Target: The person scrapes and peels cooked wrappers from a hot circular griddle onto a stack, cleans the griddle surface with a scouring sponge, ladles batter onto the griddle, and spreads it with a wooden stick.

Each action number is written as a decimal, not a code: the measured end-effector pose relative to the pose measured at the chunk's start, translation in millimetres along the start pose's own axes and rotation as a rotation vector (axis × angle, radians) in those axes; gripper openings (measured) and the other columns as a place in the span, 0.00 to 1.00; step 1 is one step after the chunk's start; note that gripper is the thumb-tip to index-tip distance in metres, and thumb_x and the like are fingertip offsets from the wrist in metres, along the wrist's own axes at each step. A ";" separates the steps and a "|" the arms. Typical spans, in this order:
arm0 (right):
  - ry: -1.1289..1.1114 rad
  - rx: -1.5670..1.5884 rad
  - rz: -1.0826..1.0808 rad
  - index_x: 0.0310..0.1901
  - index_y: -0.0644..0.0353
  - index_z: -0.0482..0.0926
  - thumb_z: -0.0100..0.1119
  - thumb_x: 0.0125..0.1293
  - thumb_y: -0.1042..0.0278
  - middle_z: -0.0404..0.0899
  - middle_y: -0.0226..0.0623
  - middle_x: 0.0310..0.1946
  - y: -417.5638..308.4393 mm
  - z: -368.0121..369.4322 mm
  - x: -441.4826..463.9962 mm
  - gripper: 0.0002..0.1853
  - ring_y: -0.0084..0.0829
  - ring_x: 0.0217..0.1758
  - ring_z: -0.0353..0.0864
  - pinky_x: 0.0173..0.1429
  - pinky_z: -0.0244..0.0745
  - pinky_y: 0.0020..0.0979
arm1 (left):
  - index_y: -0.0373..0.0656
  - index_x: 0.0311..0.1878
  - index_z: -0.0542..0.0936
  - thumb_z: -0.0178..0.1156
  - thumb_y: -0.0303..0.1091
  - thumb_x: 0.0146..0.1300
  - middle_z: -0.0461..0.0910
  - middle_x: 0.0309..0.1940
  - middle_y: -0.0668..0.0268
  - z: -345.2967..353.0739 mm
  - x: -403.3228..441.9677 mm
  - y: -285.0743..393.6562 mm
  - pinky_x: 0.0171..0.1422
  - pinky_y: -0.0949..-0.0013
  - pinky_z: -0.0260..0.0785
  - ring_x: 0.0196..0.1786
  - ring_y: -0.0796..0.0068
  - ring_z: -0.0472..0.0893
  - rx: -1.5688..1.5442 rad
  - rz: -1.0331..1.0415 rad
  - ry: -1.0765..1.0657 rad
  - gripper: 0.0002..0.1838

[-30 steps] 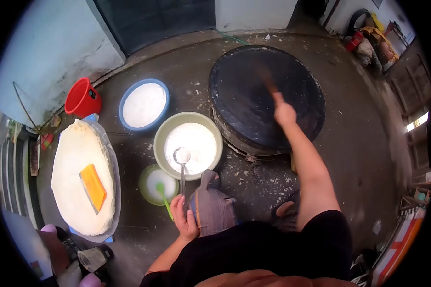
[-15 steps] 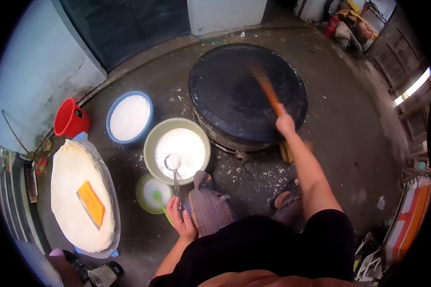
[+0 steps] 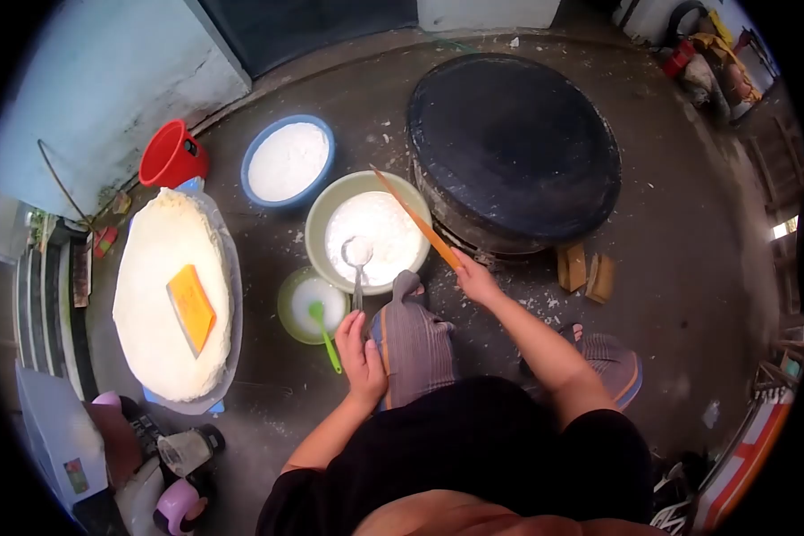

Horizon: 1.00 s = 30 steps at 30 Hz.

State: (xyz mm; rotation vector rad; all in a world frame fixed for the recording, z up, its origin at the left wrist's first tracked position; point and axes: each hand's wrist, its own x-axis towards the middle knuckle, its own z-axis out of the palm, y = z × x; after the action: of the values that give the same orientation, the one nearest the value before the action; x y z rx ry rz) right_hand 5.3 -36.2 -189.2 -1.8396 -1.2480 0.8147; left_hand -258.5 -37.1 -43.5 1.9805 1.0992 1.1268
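My left hand [image 3: 363, 355] is closed on the handle of a metal ladle [image 3: 357, 259], whose bowl rests in the white contents of a pale green basin [image 3: 317, 234]. In my right hand [image 3: 476, 279] is a long, flat wooden spatula [image 3: 427, 229], its far end over the basin's right rim. To the right stands a large round black griddle [image 3: 514, 143]. Beside the basin a small green bowl [image 3: 288, 323] holds white liquid and a green spoon [image 3: 328, 344]. A stack of pale sheets [image 3: 156, 295] with an orange-yellow scraper [image 3: 190, 308] on it lies at the left.
A blue basin [image 3: 327, 174] of white powder and a red bucket [image 3: 196, 163] stand beyond the stack. Wooden blocks [image 3: 572, 268] lie below the griddle. A clear jug [image 3: 186, 452] is at the lower left. My knees are close to the basin.
My right hand has drawn the wooden spatula from over the griddle back to the basin's rim. My left hand stays on the ladle. The camera view has shifted.
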 end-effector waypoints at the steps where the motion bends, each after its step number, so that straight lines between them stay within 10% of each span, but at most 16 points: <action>1: -0.002 0.012 -0.002 0.66 0.44 0.55 0.44 0.65 0.71 0.74 0.35 0.25 0.7 9.7 -0.4 0.27 0.24 0.24 0.71 0.31 0.70 0.26 | 0.30 0.54 0.67 0.44 0.22 0.55 0.64 0.54 0.48 -0.4 -1.2 0.3 0.63 0.61 0.54 0.56 0.53 0.65 0.012 0.002 -0.003 0.21; 3: -0.177 0.411 0.429 0.67 0.44 0.51 0.45 0.66 0.70 0.73 0.31 0.25 -1.5 33.0 1.9 0.29 0.21 0.23 0.70 0.26 0.68 0.24 | 0.30 0.54 0.67 0.44 0.23 0.56 0.64 0.54 0.48 -1.4 -0.8 -0.2 0.63 0.61 0.54 0.56 0.53 0.65 -0.001 -0.006 0.007 0.21; 7: -0.366 0.355 0.454 0.68 0.41 0.47 0.53 0.62 0.67 0.77 0.37 0.32 6.9 48.3 -13.4 0.36 0.24 0.26 0.72 0.29 0.70 0.25 | 0.30 0.55 0.66 0.43 0.23 0.56 0.64 0.54 0.48 -4.6 -1.9 1.7 0.63 0.61 0.54 0.57 0.53 0.65 0.071 0.010 -0.029 0.21; 12: -0.384 -0.236 0.435 0.40 0.50 0.81 0.61 0.53 0.55 0.80 0.37 0.37 67.6 21.5 -44.2 0.14 0.34 0.43 0.79 0.48 0.72 0.34 | 0.30 0.57 0.65 0.44 0.26 0.59 0.63 0.55 0.49 -14.8 -3.4 9.0 0.65 0.61 0.51 0.59 0.54 0.63 0.100 -0.082 -0.027 0.21; 14: -0.412 -0.362 0.554 0.41 0.48 0.80 0.60 0.53 0.56 0.79 0.38 0.40 80.4 -9.0 -56.6 0.14 0.35 0.46 0.77 0.50 0.71 0.34 | 0.30 0.58 0.64 0.44 0.27 0.58 0.60 0.58 0.49 -21.0 0.3 22.9 0.66 0.60 0.49 0.60 0.54 0.62 0.091 -0.075 -0.043 0.23; 20: -0.266 -0.264 0.796 0.49 0.29 0.76 0.56 0.55 0.54 0.50 0.36 0.67 110.8 -21.8 -65.4 0.17 0.43 0.67 0.52 0.67 0.52 0.42 | 0.29 0.57 0.64 0.47 0.29 0.55 0.63 0.55 0.46 2.1 12.7 37.1 0.64 0.57 0.52 0.58 0.50 0.64 0.312 0.090 -0.182 0.25; 27: -0.198 -0.515 0.770 0.49 0.44 0.78 0.57 0.55 0.54 0.59 0.39 0.62 128.1 -1.3 -44.1 0.19 0.39 0.66 0.55 0.64 0.53 0.41 | 0.31 0.57 0.66 0.46 0.35 0.58 0.64 0.56 0.49 17.0 14.4 43.9 0.64 0.59 0.53 0.59 0.53 0.64 0.346 0.055 -0.185 0.25; 30: -0.269 -0.747 0.411 0.37 0.52 0.80 0.63 0.46 0.54 0.75 0.35 0.41 138.3 -29.9 -48.6 0.17 0.35 0.48 0.72 0.50 0.63 0.38 | 0.30 0.58 0.65 0.48 0.31 0.54 0.64 0.55 0.45 22.6 19.2 49.0 0.63 0.57 0.54 0.57 0.50 0.65 0.423 0.017 -0.164 0.26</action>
State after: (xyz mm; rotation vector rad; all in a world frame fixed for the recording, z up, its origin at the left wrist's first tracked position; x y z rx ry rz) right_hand 78.3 -122.0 -287.7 -2.7224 -1.4941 0.9058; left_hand -215.1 -45.8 -7.2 2.3580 1.3150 0.7645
